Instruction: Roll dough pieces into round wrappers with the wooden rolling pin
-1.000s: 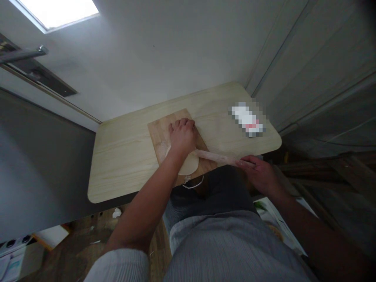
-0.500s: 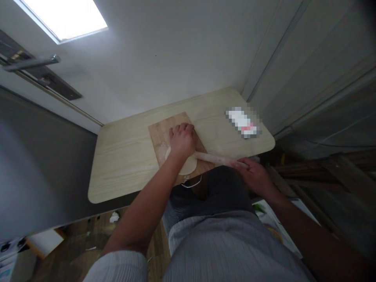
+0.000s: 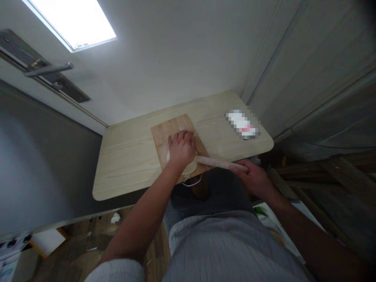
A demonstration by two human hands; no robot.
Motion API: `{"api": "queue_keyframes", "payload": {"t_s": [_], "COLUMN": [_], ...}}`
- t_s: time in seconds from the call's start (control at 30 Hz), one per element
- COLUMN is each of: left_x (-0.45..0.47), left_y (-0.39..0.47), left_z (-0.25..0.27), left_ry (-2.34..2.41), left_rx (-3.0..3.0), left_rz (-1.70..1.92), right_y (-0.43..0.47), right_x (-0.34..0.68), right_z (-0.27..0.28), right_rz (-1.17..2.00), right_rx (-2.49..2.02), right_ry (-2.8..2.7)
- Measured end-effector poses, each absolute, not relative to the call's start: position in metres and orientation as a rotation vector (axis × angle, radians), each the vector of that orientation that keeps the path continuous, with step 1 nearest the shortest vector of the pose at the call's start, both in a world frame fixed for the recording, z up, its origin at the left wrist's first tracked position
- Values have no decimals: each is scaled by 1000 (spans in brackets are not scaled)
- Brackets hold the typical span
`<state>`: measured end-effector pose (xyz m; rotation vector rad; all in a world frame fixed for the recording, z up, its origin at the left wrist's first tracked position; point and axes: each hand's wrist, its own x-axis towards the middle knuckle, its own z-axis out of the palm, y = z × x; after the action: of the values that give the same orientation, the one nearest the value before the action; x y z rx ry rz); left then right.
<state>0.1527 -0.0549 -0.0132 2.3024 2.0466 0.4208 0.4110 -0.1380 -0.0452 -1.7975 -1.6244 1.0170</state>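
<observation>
A pale round of dough (image 3: 190, 168) lies on a wooden cutting board (image 3: 160, 130), partly covered by my left hand (image 3: 182, 148). My left fingers curl down over the dough's far side, their tips hidden. My right hand (image 3: 255, 177) is closed around the near end of a wooden rolling pin (image 3: 219, 162). The pin reaches left across the board's right edge, and its other end meets the dough beside my left hand. White flour (image 3: 165, 148) dusts parts of the board.
The board rests on a light wooden tabletop (image 3: 126, 156) against a white door with a metal handle (image 3: 49, 69). A blurred-out phone-like object (image 3: 241, 123) lies at the right. Below the front edge hangs a metal wire loop (image 3: 192, 183). Crumpled white paper (image 3: 115, 217) lies on the floor.
My left hand has slid slightly toward me over the dough, baring more of the board's far part. The rolling pin stays in my right hand. The view has shifted a little.
</observation>
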Motion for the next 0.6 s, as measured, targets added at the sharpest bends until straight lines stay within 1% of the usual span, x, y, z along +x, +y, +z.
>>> {"api": "queue_keyframes", "payload": {"t_s": [0.6], "left_x": [144], "left_y": [-115], "left_z": [-12], "left_ry": [2127], "left_rx": [2240], "left_rz": [450], "right_y": [-142], "right_x": [418], "right_z": [-49], "right_rz": [972], "right_rx": [-1677], "right_ry": [-1765]}}
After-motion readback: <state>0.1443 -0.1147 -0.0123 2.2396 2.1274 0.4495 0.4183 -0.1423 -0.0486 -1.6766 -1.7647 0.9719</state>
